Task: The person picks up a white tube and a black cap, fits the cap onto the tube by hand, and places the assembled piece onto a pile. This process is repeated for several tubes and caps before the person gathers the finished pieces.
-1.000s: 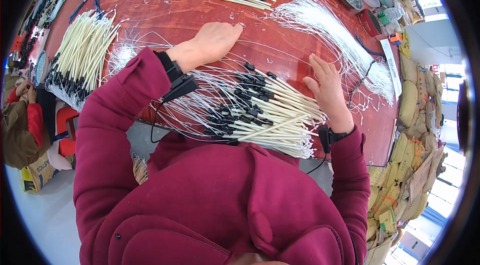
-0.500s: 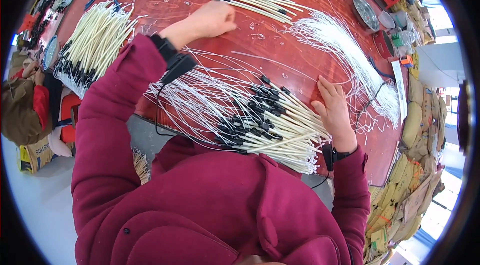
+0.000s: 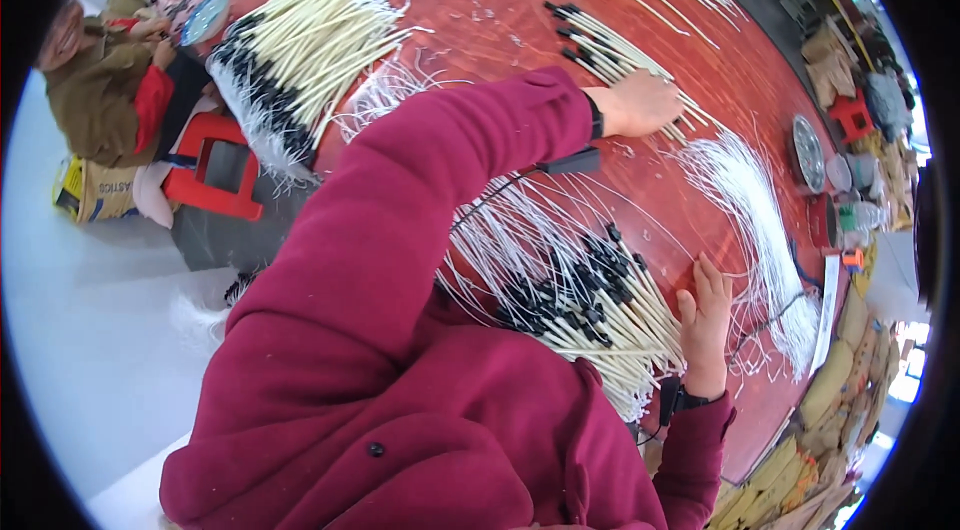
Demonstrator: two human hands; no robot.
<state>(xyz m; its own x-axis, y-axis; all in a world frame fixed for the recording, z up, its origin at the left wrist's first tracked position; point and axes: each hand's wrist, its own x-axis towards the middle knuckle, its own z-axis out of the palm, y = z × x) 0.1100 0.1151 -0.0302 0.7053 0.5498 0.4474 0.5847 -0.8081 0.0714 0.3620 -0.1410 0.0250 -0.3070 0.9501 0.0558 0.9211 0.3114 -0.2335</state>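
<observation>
My left hand (image 3: 640, 104) reaches across the table and rests on a small row of cream-coloured sticks with black ends (image 3: 602, 42). Its fingers are turned down and hidden, so whether they grip any is unclear. My right hand (image 3: 708, 320) lies beside the near pile of cream sticks (image 3: 635, 355), fingers stretched out and thumb apart. A thin white thread runs to its fingertips. Black fittings (image 3: 565, 295) sit on the near pile's sticks, and loose white strings (image 3: 510, 240) trail from them to the left. Between both hands and the right edge spreads a bundle of white strings (image 3: 750, 215).
A large stack of similar sticks (image 3: 310, 40) lies at the left of the red table (image 3: 480, 30). A metal bowl (image 3: 806, 154) and plastic containers stand at the right edge. A red stool (image 3: 215, 175) and a seated person (image 3: 110, 100) are at the left; sacks (image 3: 840, 360) line the right.
My left hand has moved right, onto the small row of sticks. The view has shifted, and my right hand keeps its place by the near pile.
</observation>
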